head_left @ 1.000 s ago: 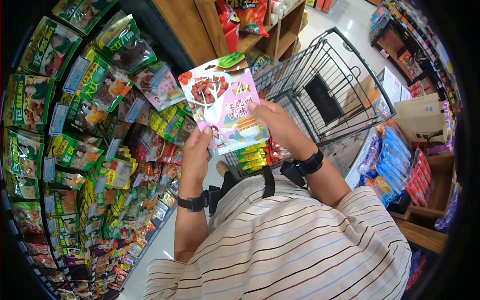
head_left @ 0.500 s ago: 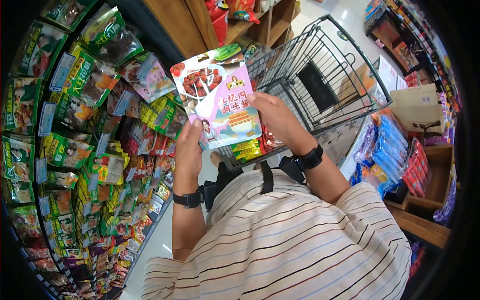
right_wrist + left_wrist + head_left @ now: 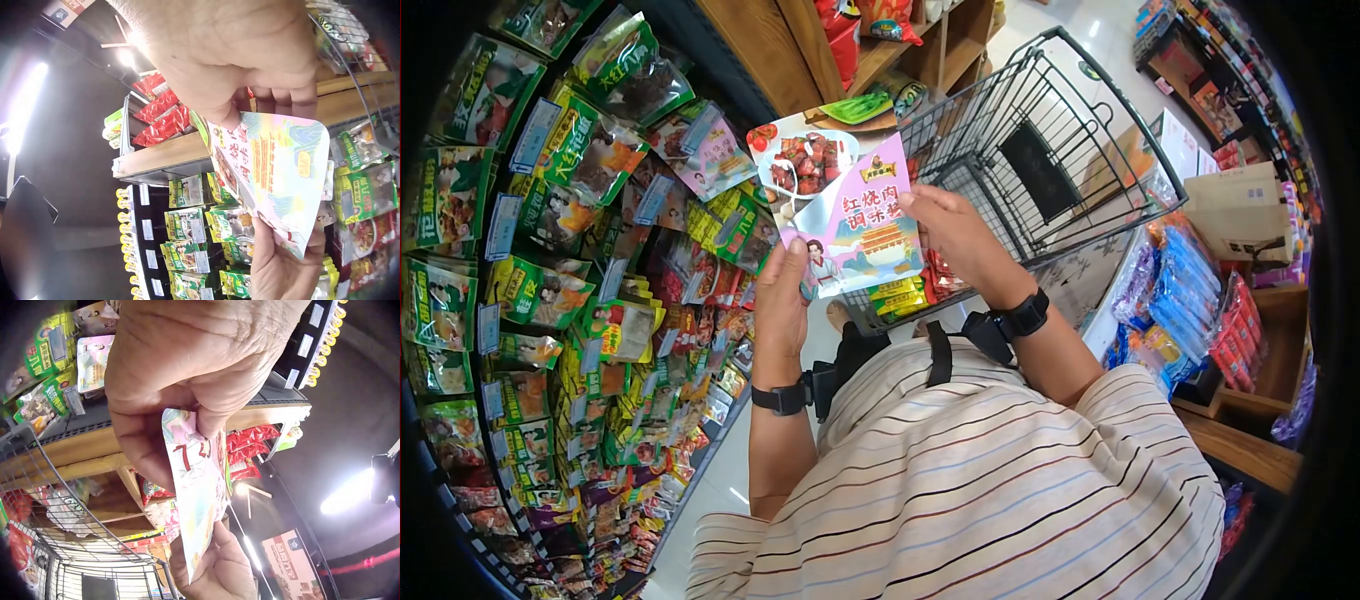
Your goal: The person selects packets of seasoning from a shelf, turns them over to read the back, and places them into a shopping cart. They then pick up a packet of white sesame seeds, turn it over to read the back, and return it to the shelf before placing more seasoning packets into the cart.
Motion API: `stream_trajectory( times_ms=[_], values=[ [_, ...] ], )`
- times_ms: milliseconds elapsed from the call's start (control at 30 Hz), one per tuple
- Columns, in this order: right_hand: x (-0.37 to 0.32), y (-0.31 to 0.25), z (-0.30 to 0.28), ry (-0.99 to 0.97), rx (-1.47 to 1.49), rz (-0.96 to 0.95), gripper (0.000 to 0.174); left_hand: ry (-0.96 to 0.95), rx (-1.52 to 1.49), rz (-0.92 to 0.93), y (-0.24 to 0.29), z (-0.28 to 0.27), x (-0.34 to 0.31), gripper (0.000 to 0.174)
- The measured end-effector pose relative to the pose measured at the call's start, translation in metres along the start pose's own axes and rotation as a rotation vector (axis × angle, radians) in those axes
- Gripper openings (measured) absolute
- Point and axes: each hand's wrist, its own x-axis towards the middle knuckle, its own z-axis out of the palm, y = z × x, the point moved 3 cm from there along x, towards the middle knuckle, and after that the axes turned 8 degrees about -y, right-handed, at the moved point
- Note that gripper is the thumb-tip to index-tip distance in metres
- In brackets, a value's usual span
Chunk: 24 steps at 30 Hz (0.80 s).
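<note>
In the head view, a pink and white seasoning packet (image 3: 868, 225) is held up before the body. Its front shows a bowl of braised meat, green vegetables, red Chinese lettering and a small figure. My left hand (image 3: 782, 300) pinches its lower left edge, thumb on the front. On the right edge my right hand (image 3: 957, 238) grips it, with the thumb also in front and the fingers behind. The left wrist view catches the packet (image 3: 194, 481) nearly edge-on between both hands. More of its printed face (image 3: 290, 162) appears in the right wrist view, washed pale by glare.
A black wire shopping cart (image 3: 1040, 170) stands just beyond the hands, with yellow packs (image 3: 898, 296) inside. Hanging spice bags (image 3: 590, 150) with price tags fill the rack at left. A wooden shelf (image 3: 800, 60) is ahead; blue wrapped goods (image 3: 1175, 300) lie at right.
The packet has shifted slightly left in the head view and its tilt has changed a little. Glare over the pictured dish has lessened. Both hands keep their hold.
</note>
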Motion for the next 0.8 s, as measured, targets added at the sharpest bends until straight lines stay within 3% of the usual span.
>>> stream_trajectory(
  times_ms=[800],
  values=[
    [0.016, 0.016, -0.008, -0.032, 0.044, 0.009, 0.026, 0.048, 0.010, 0.022, -0.002, -0.017, 0.007, 0.030]
  ],
)
